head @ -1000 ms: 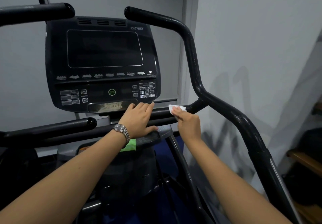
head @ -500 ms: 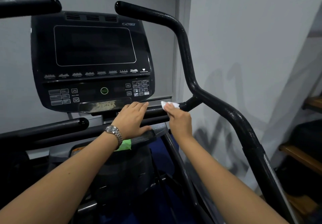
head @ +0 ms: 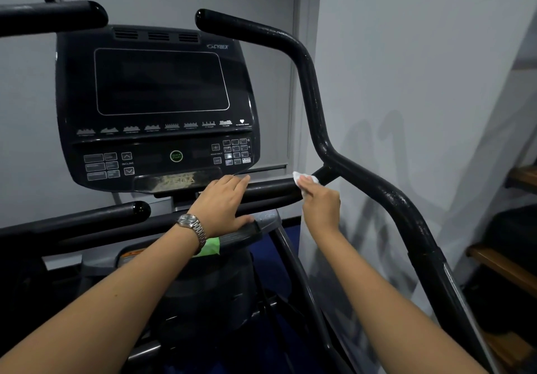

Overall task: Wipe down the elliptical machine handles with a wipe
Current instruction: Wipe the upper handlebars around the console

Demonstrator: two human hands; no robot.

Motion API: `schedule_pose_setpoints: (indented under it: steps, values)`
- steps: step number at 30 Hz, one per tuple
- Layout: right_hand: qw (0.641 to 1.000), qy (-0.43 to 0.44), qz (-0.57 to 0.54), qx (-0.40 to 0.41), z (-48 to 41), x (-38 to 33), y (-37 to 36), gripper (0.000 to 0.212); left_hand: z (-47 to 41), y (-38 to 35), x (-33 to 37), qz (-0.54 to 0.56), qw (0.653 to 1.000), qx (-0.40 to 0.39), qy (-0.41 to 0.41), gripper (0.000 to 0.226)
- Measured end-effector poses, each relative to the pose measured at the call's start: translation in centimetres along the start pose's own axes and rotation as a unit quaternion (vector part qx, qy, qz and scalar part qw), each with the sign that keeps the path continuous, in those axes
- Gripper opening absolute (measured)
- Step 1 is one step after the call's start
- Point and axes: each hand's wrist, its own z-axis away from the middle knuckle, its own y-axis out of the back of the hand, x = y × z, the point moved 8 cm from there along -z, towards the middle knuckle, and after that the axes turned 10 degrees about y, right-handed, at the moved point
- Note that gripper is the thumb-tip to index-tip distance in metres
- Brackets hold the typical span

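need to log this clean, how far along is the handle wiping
Done: nothing shows as finished; no handle looks visibly wiped.
In hand: the right hand presses the white wipe on the short crossbar where it meets the long right handle. The left hand rests flat on that bar.
Left, by the look of it: the long right handle, still speckled, and the left handles.

handle (head: 315, 106): black, matt, coating worn and speckled
console (head: 157, 106): glossy black plastic
wipe (head: 302, 178): white, soft, crumpled
watch (head: 193, 226): shiny metal band
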Motion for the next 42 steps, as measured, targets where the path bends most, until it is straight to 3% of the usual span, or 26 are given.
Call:
schedule_pose_setpoints:
  steps: [2,7,12,16,21,26,31,36,42]
  values:
    - [0.999,-0.026,-0.027,-0.010,-0.5,-0.2,-0.8,0.025,0.0,0.1,0.0,0.005,1.000,0.003,0.000,0.088]
    - [0.999,0.045,-0.022,-0.019,1.2,-1.4,-1.5,0.026,-0.1,-0.1,-0.1,0.012,1.000,-0.005,-0.001,0.088]
    - [0.998,-0.029,-0.041,0.037,0.5,-0.7,-1.7,0.027,-0.1,-0.1,-0.1,0.018,1.000,0.001,0.000,0.088]
    - [0.997,0.056,-0.042,0.022,2.5,-2.7,-2.5,0.028,-0.1,0.0,-0.2,0.026,1.000,-0.001,-0.001,0.088]
    - [0.996,-0.043,-0.050,0.057,1.0,-0.7,-1.8,0.028,0.0,0.0,-0.2,0.027,1.000,0.001,-0.003,0.088]
    - [0.988,0.153,0.000,-0.019,3.0,-4.6,-3.2,0.039,0.0,-0.1,-0.2,0.030,1.000,0.002,-0.004,0.088]
    - [1.000,0.021,-0.022,0.010,0.5,-1.2,-1.2,0.034,-0.1,-0.1,-0.2,0.031,0.999,0.011,0.000,0.087]
    - [0.991,0.126,-0.010,-0.049,1.3,-4.1,-2.7,0.042,-0.1,0.0,-0.2,0.039,0.999,0.010,0.002,0.086]
    - [0.999,-0.002,-0.001,-0.040,-1.2,-0.9,-1.5,0.042,0.0,0.2,-0.1,0.040,0.999,0.015,0.001,0.085]
